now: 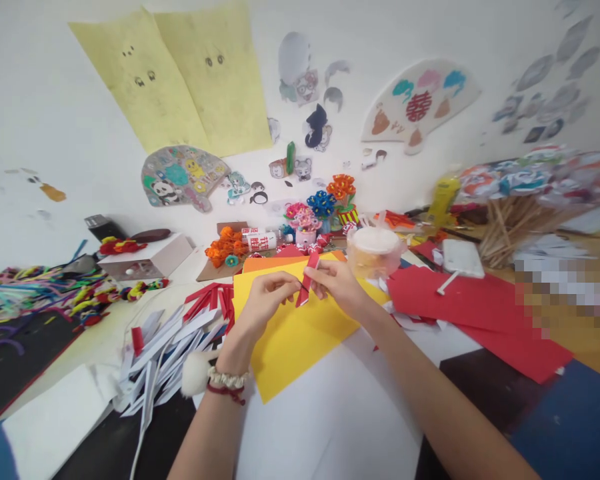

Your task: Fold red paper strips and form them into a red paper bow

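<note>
Over a yellow paper sheet (pixel 290 353), both hands meet at a narrow folded red paper strip (pixel 307 280). My right hand (pixel 333 280) pinches the strip near its upper end. With thumb and forefinger together, my left hand (pixel 270 293) touches the strip's left edge lower down. The strip is tilted and shows a little white at its lower tip. White paper (pixel 325 413) lies under the yellow sheet. To the left are folded red strips (pixel 205 300) and a pile of white strips (pixel 155 353).
A lidded plastic cup (pixel 375 250) stands behind my right hand. Red paper sheets (pixel 460 300) and a white device (pixel 463 259) lie to the right. Small flower pots (pixel 305 230) line the wall. A white box (pixel 147 257) and colourful craft stems (pixel 20 293) are left.
</note>
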The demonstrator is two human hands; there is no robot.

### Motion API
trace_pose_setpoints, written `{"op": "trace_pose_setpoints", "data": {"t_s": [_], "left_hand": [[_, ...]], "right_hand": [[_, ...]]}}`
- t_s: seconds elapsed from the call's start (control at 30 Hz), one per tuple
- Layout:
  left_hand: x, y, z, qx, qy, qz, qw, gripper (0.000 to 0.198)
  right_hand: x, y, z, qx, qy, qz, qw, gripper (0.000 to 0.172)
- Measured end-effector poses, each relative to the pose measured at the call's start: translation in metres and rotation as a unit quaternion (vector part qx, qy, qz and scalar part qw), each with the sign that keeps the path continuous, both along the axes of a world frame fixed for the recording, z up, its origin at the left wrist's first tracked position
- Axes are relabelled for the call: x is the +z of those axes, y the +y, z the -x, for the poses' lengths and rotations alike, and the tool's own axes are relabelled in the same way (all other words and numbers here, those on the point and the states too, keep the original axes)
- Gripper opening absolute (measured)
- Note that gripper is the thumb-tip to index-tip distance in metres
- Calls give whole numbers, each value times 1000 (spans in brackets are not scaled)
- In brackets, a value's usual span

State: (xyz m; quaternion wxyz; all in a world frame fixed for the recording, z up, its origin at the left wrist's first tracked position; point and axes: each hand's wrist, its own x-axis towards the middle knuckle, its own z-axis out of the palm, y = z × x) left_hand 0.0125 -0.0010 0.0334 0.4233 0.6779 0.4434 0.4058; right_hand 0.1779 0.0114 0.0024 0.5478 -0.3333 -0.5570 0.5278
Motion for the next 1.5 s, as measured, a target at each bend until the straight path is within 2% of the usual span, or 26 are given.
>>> {"op": "trace_pose_setpoints", "data": {"t_s": [0.1,0.33,0.47,0.6,0.8,0.9,1.0,1.2,1.33,1.4,1.5], "left_hand": [[-2,0,-1,-8,16,-22,1000,14],[-7,2,-2,40,36,-76,996,13],[-7,0,-5,65,29,-67,995,15],[-8,-1,-8,83,-6,-10,997,17],[-8,1,1,5,12,83,996,22],[-4,0,8,-60,25,148,987,17],[0,-4,9,-115,16,195,974,11],[-1,-8,-2,-140,-26,221,965,16],[-3,-7,-3,-96,-50,203,973,27],[-2,-8,-2,-73,-20,175,982,36],[1,-11,-5,-75,54,132,987,40]], "right_hand": [[0,0,-3,21,-38,3,999,39],[0,-1,-4,53,-59,32,996,38],[1,-2,-4,62,-24,64,996,35],[0,-2,-3,56,31,103,993,34],[-6,2,0,60,-15,127,990,27],[-7,1,1,67,-37,141,987,24],[-5,-3,1,73,-11,162,984,28],[1,-8,2,105,-7,185,977,31],[-5,-2,0,45,-3,182,982,26],[-10,2,-1,-4,-2,173,985,24],[-15,5,1,-56,-4,154,986,28]]}}
